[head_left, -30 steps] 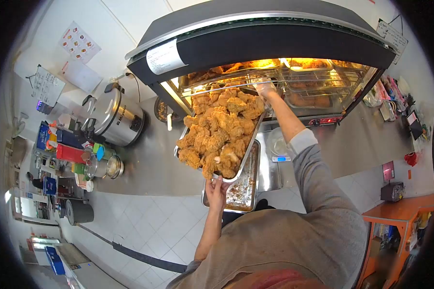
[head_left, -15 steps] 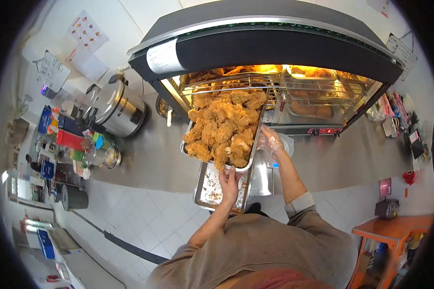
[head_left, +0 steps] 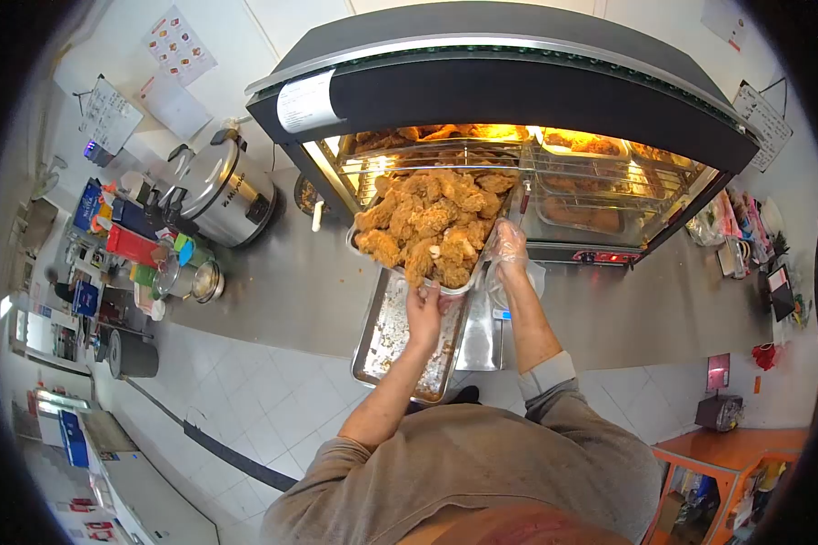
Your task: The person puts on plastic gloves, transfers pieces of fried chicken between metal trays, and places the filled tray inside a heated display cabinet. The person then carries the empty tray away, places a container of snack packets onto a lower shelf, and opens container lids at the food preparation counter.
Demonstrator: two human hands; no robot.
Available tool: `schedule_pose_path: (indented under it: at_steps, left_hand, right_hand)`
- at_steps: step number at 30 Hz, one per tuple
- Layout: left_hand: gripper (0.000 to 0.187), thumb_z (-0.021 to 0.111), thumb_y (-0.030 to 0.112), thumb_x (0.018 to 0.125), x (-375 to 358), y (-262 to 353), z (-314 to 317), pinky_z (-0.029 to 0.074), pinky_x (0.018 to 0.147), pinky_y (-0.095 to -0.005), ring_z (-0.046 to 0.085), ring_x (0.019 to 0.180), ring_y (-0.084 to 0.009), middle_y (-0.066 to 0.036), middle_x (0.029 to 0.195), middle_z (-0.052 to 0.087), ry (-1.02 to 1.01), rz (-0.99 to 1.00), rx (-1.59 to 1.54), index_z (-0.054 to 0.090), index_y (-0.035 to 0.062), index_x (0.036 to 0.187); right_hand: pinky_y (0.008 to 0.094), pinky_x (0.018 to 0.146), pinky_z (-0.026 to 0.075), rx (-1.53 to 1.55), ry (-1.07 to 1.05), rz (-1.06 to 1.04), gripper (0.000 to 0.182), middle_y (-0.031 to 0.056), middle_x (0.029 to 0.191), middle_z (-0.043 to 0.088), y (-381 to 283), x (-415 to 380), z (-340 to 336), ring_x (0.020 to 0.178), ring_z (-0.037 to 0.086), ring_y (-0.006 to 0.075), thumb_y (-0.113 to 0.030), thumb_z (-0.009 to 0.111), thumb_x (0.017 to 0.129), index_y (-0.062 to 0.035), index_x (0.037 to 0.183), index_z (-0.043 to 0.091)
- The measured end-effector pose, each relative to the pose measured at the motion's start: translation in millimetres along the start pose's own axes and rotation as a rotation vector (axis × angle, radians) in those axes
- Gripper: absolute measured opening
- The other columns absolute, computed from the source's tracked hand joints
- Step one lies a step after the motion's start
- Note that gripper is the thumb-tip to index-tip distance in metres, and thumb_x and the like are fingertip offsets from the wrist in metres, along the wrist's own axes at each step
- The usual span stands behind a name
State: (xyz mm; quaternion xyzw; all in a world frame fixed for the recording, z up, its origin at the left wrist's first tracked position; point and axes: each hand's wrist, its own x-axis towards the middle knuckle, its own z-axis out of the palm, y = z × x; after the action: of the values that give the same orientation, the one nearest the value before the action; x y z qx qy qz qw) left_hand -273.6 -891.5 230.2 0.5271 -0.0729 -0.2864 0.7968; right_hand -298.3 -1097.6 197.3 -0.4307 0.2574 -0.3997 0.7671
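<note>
Pieces of fried chicken [head_left: 434, 222] are heaped on a metal tray [head_left: 461, 290], whose far end is inside the lit food warmer [head_left: 518, 95], below a wire rack. My left hand [head_left: 424, 313] is closed on the tray's near edge from below. My right hand [head_left: 507, 247], in a clear plastic glove, grips its right side. Under my left forearm lies a second metal tray [head_left: 395, 331] with crumbs and grease on it, jutting over the counter's front edge.
A steel pressure cooker [head_left: 232, 195] stands on the counter [head_left: 282, 291] left of the warmer. Near it are a dark bowl [head_left: 307, 195] with a white handle and a cluttered row of containers. More trays of chicken [head_left: 582, 143] fill the warmer's right side. An orange table [head_left: 736, 445] stands at lower right.
The tray of chicken has moved farther into the warmer, both hands going forward with it. The camera view has shifted slightly.
</note>
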Motion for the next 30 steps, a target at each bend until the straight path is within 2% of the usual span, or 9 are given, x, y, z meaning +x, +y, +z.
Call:
schedule_pose_path:
  at_steps: [7, 8, 12, 16, 19, 24, 27, 28, 30]
  left_hand:
    - [0.017, 0.052, 0.017, 0.092, 99.7, 43.9, -55.2, 0.054, 0.063, -0.0281, 0.061, 0.067, -0.0161, -0.004, 0.084, 0.055, -0.158, -0.038, 0.082, 0.046, 0.0052, 0.103]
    - [0.018, 0.052, 0.018, 0.092, 115.3, 50.4, -61.7, 0.054, 0.063, -0.0273, 0.061, 0.068, -0.0161, -0.004, 0.083, 0.056, -0.158, -0.054, 0.099, 0.047, 0.0051, 0.104]
    - [0.028, 0.050, 0.025, 0.093, 172.4, 63.7, -87.6, 0.052, 0.064, -0.0277, 0.062, 0.075, -0.0175, -0.005, 0.091, 0.057, -0.163, -0.095, 0.127, 0.047, 0.0066, 0.115]
    - [0.037, 0.048, 0.035, 0.093, 140.7, 59.7, -85.2, 0.047, 0.081, -0.0351, 0.057, 0.096, -0.0223, -0.007, 0.109, 0.053, 0.084, -0.015, -0.083, 0.046, 0.0115, 0.121]
    - [0.037, 0.049, 0.037, 0.093, 88.9, 43.8, -109.6, 0.048, 0.076, -0.0322, 0.059, 0.093, -0.0217, -0.006, 0.110, 0.052, 0.042, -0.049, -0.021, 0.045, 0.0121, 0.120]
    - [0.035, 0.052, 0.033, 0.092, 6.4, 19.3, -171.1, 0.049, 0.078, -0.0347, 0.057, 0.097, -0.0213, -0.005, 0.108, 0.053, -0.006, -0.290, 0.028, 0.046, 0.0126, 0.120]
    - [0.031, 0.053, 0.030, 0.091, -40.4, 7.3, -206.6, 0.048, 0.079, -0.0358, 0.057, 0.096, -0.0205, -0.004, 0.104, 0.055, 0.132, -0.386, 0.026, 0.050, 0.0118, 0.116]
    - [0.030, 0.054, 0.030, 0.090, -47.3, 1.5, -214.6, 0.048, 0.079, -0.0364, 0.056, 0.096, -0.0199, -0.003, 0.102, 0.055, 0.159, -0.391, -0.018, 0.050, 0.0120, 0.114]
    - [0.034, 0.058, 0.034, 0.086, -76.8, -12.6, -242.9, 0.042, 0.085, -0.0381, 0.053, 0.100, -0.0191, -0.001, 0.103, 0.054, 0.266, -0.477, -0.026, 0.051, 0.0146, 0.112]
  right_hand:
    - [0.0339, 0.051, 0.055, 0.173, 0.123, 0.159, 0.026, 0.0047, 0.063, 0.053, 8.6, -10.5, 42.1, 0.055, 0.058, 0.0183, -0.023, 0.057, 0.088, -0.0071, 0.108, 0.050]
    - [0.0439, 0.057, 0.057, 0.201, 0.114, 0.174, 0.027, 0.0098, 0.070, 0.054, 8.2, -11.4, 48.3, 0.064, 0.062, 0.0269, -0.023, 0.057, 0.088, -0.0050, 0.106, 0.047]
    - [0.0501, 0.066, 0.057, 0.405, 0.082, 0.212, 0.026, 0.0181, 0.085, 0.051, 29.0, 1.5, 78.1, 0.071, 0.061, 0.0359, -0.022, 0.056, 0.088, -0.0019, 0.097, 0.042]
    - [0.0509, 0.075, 0.055, 0.470, 0.154, 0.215, 0.035, 0.0215, 0.098, 0.049, 45.2, 16.3, 122.7, 0.086, 0.060, 0.0375, -0.021, 0.052, 0.091, -0.0037, 0.115, 0.034]
    - [0.0492, 0.084, 0.052, 0.505, 0.169, 0.167, 0.044, 0.0257, 0.108, 0.048, 82.0, 49.6, 141.3, 0.095, 0.056, 0.0390, -0.027, 0.050, 0.093, -0.0005, 0.123, 0.031]
    - [0.0540, 0.095, 0.042, 0.784, -0.202, 0.443, 0.053, 0.0265, 0.124, 0.041, 81.0, 75.7, 107.5, 0.109, 0.051, 0.0412, -0.031, 0.050, 0.091, 0.0004, 0.129, 0.031]
    - [0.0557, 0.095, 0.041, 0.747, 0.276, 0.543, 0.059, 0.0236, 0.136, 0.032, 0.1, -17.9, 99.8, 0.118, 0.045, 0.0395, -0.039, 0.044, 0.092, -0.0030, 0.135, 0.025]
    - [0.0575, 0.100, 0.034, 1.039, 0.063, 0.419, 0.065, 0.0160, 0.147, 0.019, 52.6, 16.0, 52.5, 0.128, 0.036, 0.0335, -0.043, 0.038, 0.090, -0.0078, 0.141, 0.017]
    - [0.0531, 0.099, 0.036, 1.333, 0.039, 0.478, 0.066, 0.0148, 0.144, 0.025, 82.2, 51.3, 12.5, 0.127, 0.037, 0.0318, -0.040, 0.046, 0.089, -0.0074, 0.140, 0.019]
